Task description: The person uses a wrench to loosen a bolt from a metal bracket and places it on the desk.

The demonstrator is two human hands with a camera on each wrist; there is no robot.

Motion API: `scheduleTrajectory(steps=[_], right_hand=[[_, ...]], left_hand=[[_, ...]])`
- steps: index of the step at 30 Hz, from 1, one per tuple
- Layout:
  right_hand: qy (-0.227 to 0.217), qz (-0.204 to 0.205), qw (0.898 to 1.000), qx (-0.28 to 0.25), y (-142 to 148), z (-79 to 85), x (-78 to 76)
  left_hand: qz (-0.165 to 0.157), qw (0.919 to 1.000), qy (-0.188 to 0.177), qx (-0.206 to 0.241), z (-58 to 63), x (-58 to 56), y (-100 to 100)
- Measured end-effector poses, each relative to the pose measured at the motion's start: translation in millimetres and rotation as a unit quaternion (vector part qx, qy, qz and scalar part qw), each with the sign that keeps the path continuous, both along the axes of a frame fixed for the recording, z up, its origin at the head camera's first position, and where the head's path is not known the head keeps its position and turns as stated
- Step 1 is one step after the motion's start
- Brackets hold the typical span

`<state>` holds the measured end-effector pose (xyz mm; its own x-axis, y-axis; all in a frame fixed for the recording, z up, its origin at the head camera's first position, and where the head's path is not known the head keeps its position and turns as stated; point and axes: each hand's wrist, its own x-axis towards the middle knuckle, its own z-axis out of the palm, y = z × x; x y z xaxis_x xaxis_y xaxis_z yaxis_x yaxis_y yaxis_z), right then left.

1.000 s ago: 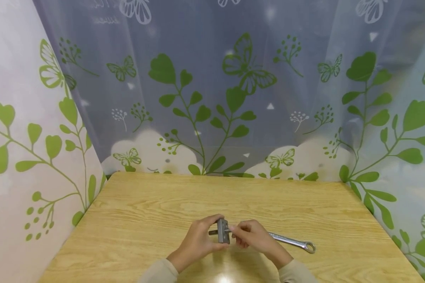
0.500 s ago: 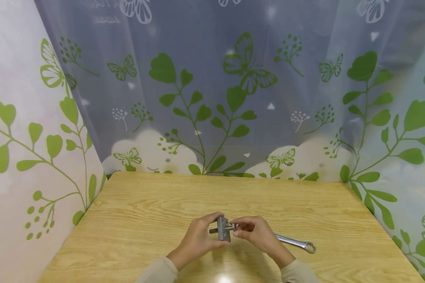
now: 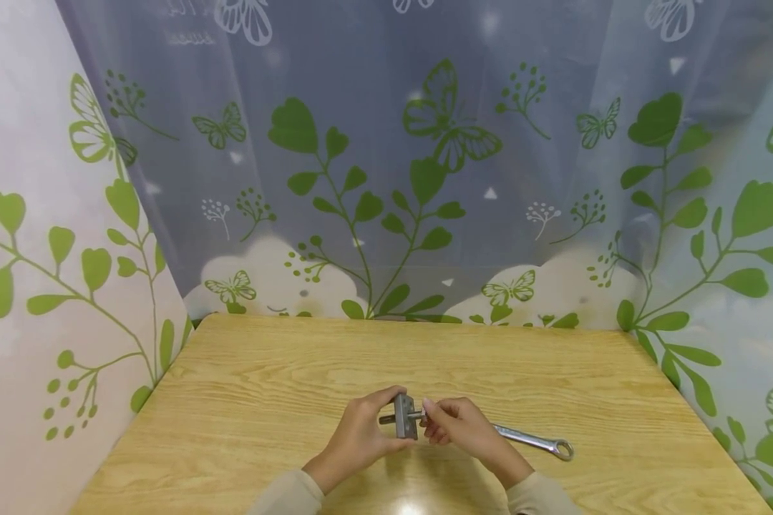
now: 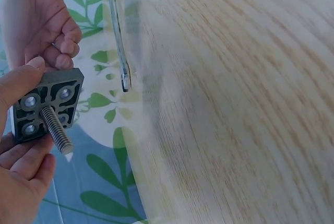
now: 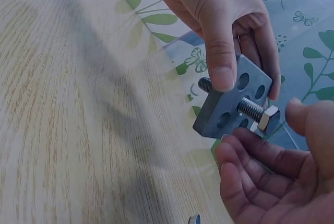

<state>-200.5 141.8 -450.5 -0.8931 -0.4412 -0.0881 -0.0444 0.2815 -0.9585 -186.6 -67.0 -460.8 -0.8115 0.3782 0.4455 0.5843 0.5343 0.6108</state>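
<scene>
You hold the grey block (image 5: pixel 232 100) above the tabletop's (image 3: pixel 264 372) near middle, left hand (image 3: pixel 361 431) gripping opposite edges, likely leaving both faces free for the bolt (image 5: pixel 251 109), right hand (image 3: pixel 465 428) at its head, whether pinching unclear.

The left hand (image 3: pixel 354 429) grips the metal block (image 3: pixel 404 416) by opposite edges, thumb on one, fingers on the other. Just right of the block, the right hand (image 3: pixel 460 425) is half cupped, fingers loosely bent, thumb held away from them. Both wrists (image 3: pixel 510 465), emerging from pale sleeves (image 3: pixel 540 495), slant toward the block from its near side.
</scene>
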Motion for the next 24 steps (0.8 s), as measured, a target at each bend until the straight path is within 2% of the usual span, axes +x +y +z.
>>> scheduleTrajectory(steps=[5, 14, 18, 24], right_hand=[[-0.018, -0.009, 1.000, -0.006, -1.9, -1.1, -0.3], [0.064, 0.015, 0.998, 0.011, 3.5, 0.1, -1.1], [0.074, 0.013, 0.997, 0.010, 3.3, -0.3, -0.9], [0.074, 0.007, 0.997, 0.006, 2.5, -0.5, 0.1]], left_hand=[[-0.007, 1.0000, 0.002, -0.003, -0.3, 1.1, 1.7], [-0.008, 0.9999, -0.011, -0.004, 0.1, 2.1, 1.1], [-0.006, 0.9998, -0.019, -0.002, 0.2, 2.2, 1.6], [-0.008, 0.9999, -0.011, -0.003, -1.0, 2.2, 1.7]])
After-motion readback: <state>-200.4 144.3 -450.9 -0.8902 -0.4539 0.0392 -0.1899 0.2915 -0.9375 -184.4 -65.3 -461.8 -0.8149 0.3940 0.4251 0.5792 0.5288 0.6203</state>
